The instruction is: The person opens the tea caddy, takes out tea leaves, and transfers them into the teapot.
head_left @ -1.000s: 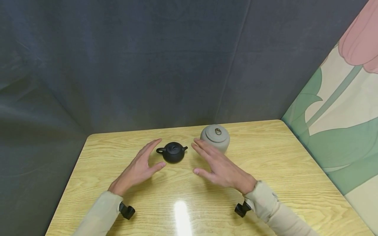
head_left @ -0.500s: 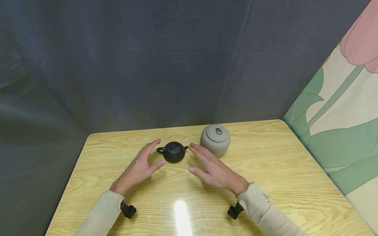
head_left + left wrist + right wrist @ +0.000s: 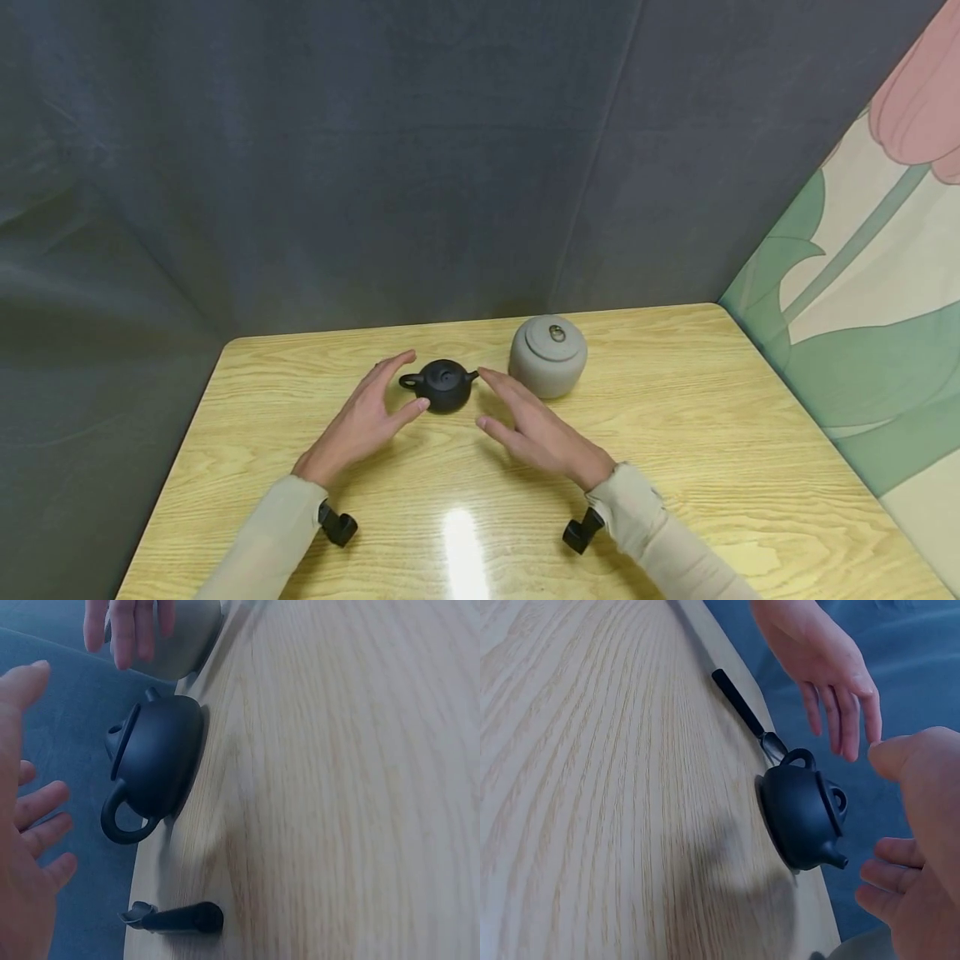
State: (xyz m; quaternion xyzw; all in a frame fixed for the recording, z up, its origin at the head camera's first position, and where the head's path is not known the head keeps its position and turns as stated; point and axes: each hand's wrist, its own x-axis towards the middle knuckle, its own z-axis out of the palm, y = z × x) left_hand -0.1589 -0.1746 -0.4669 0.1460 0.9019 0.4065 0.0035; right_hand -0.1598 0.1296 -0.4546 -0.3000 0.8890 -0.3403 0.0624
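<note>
"So, where's the black teapot (image 3: 446,393)?"
"Upright on the table (image 3: 660,392)."
"And your fingers (image 3: 43,805)?"
"Released, spread: my left hand (image 3: 360,422) near its handle (image 3: 109,821), my right hand (image 3: 537,429) near its spout (image 3: 832,857)."

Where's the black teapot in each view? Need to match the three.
Head: teapot below the middle, slightly left of centre, left of the grey jar.
Left wrist: teapot left of centre, tipped sideways in the picture.
Right wrist: teapot right of centre, just below mid-height.
Shared landmark: the left hand, in all three; the teapot's handle is on that hand's side.
</note>
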